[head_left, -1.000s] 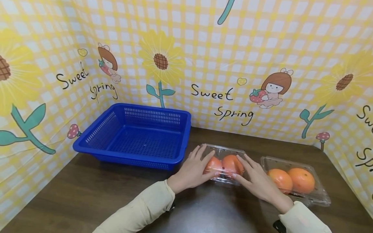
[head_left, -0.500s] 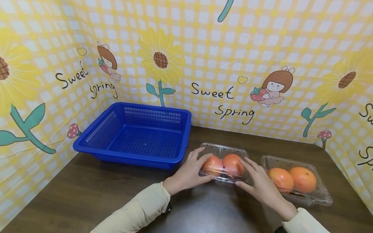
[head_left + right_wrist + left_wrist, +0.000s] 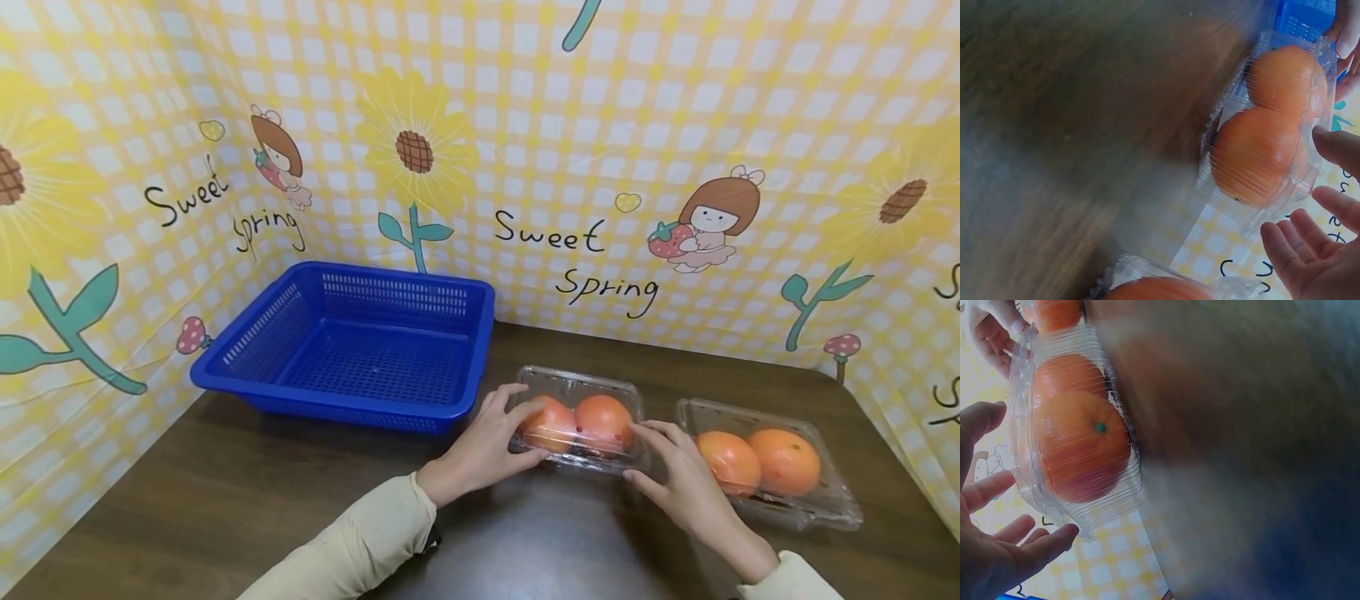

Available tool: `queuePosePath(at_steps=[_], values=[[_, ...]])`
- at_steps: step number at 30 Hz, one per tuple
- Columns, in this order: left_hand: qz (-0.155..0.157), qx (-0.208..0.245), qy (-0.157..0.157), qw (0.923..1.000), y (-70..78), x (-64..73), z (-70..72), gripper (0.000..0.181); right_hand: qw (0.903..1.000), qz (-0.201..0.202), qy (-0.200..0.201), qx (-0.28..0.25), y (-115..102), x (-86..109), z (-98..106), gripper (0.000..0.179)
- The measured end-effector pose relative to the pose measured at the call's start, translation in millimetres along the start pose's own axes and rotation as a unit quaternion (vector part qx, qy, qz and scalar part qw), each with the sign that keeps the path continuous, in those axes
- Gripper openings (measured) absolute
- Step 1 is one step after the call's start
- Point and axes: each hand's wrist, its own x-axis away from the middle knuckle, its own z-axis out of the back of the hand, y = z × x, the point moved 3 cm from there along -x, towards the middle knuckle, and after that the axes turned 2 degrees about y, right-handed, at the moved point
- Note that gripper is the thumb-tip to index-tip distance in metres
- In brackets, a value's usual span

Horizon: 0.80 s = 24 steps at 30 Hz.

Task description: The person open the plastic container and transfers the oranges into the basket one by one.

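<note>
A clear plastic clamshell box [image 3: 579, 385] sits closed on the table, with two oranges [image 3: 603, 423] inside. My left hand [image 3: 474, 448] is at its left end, fingers spread and relaxed, the fingertips close to or touching the lid's edge. My right hand [image 3: 692, 485] is beside the right end, its fingers loosely extended. In the right wrist view, a gap shows between the thumb [image 3: 1337, 149] and the box. The left wrist view shows an orange [image 3: 1082, 447] through the ribbed plastic, with the left fingers beside the rim.
A blue perforated basket [image 3: 322, 396] stands at the back left with nothing in it. To the right lies a second clear box [image 3: 836, 504] with two oranges [image 3: 785, 462]. A patterned cloth [image 3: 540, 150] hangs behind the dark wooden table [image 3: 180, 500].
My hands have drawn apart from over the box. The right one has moved right, off the lid, and the left has shifted slightly left. The box stays in about the same place.
</note>
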Motion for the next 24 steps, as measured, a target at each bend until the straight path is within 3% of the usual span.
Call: queuePosePath(at_steps=[24], values=[[-0.012, 0.037, 0.001, 0.9992, -6.9, 0.5, -0.7, 0.046, 0.9989, 0.025, 0.012, -0.038, 3.9, 0.1, -5.8, 0.053]])
